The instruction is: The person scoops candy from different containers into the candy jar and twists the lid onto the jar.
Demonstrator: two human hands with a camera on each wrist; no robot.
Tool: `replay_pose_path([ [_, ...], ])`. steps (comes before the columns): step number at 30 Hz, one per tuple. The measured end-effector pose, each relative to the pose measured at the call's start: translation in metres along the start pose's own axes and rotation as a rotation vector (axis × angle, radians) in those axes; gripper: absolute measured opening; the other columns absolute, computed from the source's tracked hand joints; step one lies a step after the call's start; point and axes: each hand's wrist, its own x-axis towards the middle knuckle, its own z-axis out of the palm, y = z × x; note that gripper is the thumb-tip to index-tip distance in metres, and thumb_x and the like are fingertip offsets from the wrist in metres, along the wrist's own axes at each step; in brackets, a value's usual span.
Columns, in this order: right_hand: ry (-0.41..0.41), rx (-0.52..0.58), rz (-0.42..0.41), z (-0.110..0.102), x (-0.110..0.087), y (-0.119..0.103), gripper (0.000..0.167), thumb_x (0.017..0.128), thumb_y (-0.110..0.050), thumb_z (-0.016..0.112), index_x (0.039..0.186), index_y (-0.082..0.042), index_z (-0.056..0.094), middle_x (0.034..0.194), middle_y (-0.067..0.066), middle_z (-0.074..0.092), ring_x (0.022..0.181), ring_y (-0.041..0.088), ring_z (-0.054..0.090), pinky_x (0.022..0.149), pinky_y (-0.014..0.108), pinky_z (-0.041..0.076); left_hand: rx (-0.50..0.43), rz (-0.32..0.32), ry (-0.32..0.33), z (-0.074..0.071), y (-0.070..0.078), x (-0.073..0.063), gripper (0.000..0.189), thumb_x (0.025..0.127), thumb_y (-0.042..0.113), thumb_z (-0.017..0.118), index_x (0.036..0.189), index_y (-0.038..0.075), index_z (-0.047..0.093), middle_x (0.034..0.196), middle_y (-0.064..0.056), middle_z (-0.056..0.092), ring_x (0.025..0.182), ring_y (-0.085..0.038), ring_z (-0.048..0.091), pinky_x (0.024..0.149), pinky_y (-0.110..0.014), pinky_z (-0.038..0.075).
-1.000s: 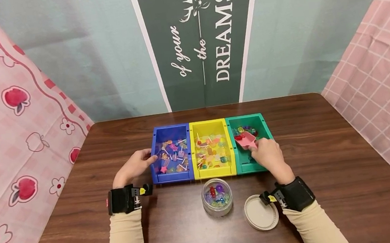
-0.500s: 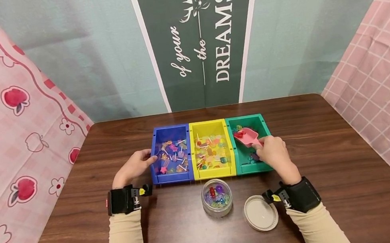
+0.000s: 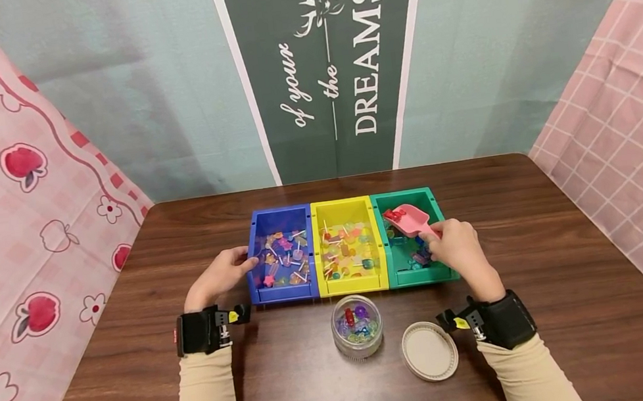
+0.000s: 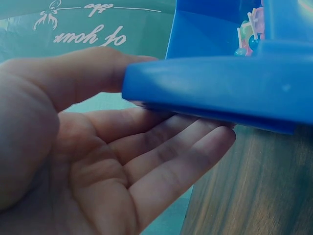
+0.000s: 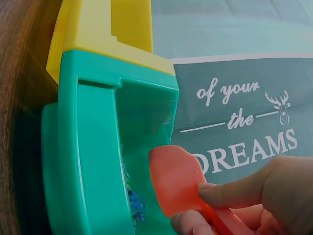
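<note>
My right hand [image 3: 456, 248] pinches the handle of a small pink scoop [image 3: 410, 220], held over the green bin [image 3: 446, 273]. Red translucent pieces [image 3: 396, 215] lie at the scoop's front end. Below the scoop are blue, purple and green pieces [image 3: 420, 255] in the bin. At the far left, my left hand [image 3: 220, 278] grips the side wall of the blue bin [image 3: 284, 292]. In the left wrist view its thumb lies over the bin's rim [image 4: 210, 81] and the fingers lie against the wall's outer side.
Between the blue and green bins stands a yellow bin [image 3: 355, 284] with small lollipop-shaped pieces. In front, an uncovered clear jar [image 3: 359, 348] holds colourful pieces. Its pale round lid [image 3: 430, 351] lies to the right, near my right wrist. A curtain [image 3: 168, 112] hangs behind the table.
The scoop has risen from the pieces in the green bin and shifted slightly right and back, carrying red pieces. My left hand has stayed on the blue bin.
</note>
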Motion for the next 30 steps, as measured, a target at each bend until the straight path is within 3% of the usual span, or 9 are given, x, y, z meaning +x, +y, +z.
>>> replay_pose_path([
  [10, -0.035, 0.049, 0.013, -0.007, -0.003, -0.001, 0.04, 0.095, -0.018, 0.059, 0.12, 0.014, 0.059, 0.08, 0.024, 0.067, 0.057, 0.017, 0.062, 0.053, 0.022, 0.046, -0.001, 0.0, -0.002, 0.0, 0.0, -0.001, 0.046, 0.103, 0.019, 0.044, 0.138, -0.009, 0.044, 0.125, -0.027, 0.061, 0.107, -0.029, 0.06, 0.103, -0.053, 0.046],
  [19, -0.046, 0.085, -0.035, -0.02, -0.005, 0.003, 0.037, 0.096, -0.018, 0.059, 0.117, 0.013, 0.061, 0.077, 0.021, 0.067, 0.06, 0.019, 0.064, 0.054, 0.019, 0.048, 0.006, 0.011, 0.004, 0.0, -0.002, 0.001, 0.043, 0.102, 0.018, 0.044, 0.137, -0.009, 0.045, 0.122, -0.026, 0.063, 0.101, -0.026, 0.06, 0.102, -0.051, 0.047],
  [26, -0.065, 0.104, -0.087, -0.031, -0.011, 0.001, 0.035, 0.095, -0.018, 0.06, 0.114, 0.011, 0.062, 0.077, 0.02, 0.068, 0.061, 0.018, 0.064, 0.056, 0.016, 0.05, 0.025, 0.071, 0.003, -0.002, 0.0, -0.003, 0.047, 0.102, 0.023, 0.045, 0.134, -0.011, 0.047, 0.118, -0.027, 0.063, 0.097, -0.025, 0.059, 0.096, -0.048, 0.05],
  [30, -0.094, 0.112, -0.135, -0.036, -0.014, -0.002, 0.033, 0.095, -0.017, 0.06, 0.113, 0.01, 0.063, 0.077, 0.018, 0.068, 0.061, 0.015, 0.062, 0.057, 0.016, 0.052, 0.017, 0.064, 0.004, -0.002, 0.001, -0.004, 0.048, 0.102, 0.024, 0.045, 0.134, -0.011, 0.047, 0.118, -0.028, 0.063, 0.097, -0.025, 0.059, 0.097, -0.048, 0.05],
])
